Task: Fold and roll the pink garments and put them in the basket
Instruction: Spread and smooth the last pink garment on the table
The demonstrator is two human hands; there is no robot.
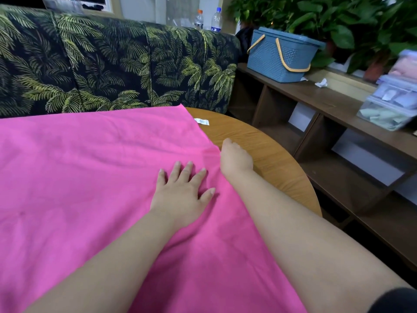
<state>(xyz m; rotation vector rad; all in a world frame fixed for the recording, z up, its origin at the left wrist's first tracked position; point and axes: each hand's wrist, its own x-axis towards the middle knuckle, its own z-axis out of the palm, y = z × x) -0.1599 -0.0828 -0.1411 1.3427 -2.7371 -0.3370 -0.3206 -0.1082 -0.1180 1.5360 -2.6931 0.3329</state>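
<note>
Pink cloth lies under your left hand (180,190), fingers spread flat and pressing. Your right hand (235,158) curls on the pink garment (90,177) at its right edge, apparently pinching it. Keep the left palm anchoring; draw the edge across evenly over the wooden table (259,141). The blue basket (279,56) waits on the shelf (338,98), well apart.

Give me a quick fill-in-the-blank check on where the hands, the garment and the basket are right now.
1. The left hand lies flat, fingers spread, on the ____ garment.
2. The right hand grips the garment's ____ edge.
3. The blue basket stands on the ____, not on the table.
4. The basket's handles are ____.

Missing words: pink; right; shelf; yellow
</note>
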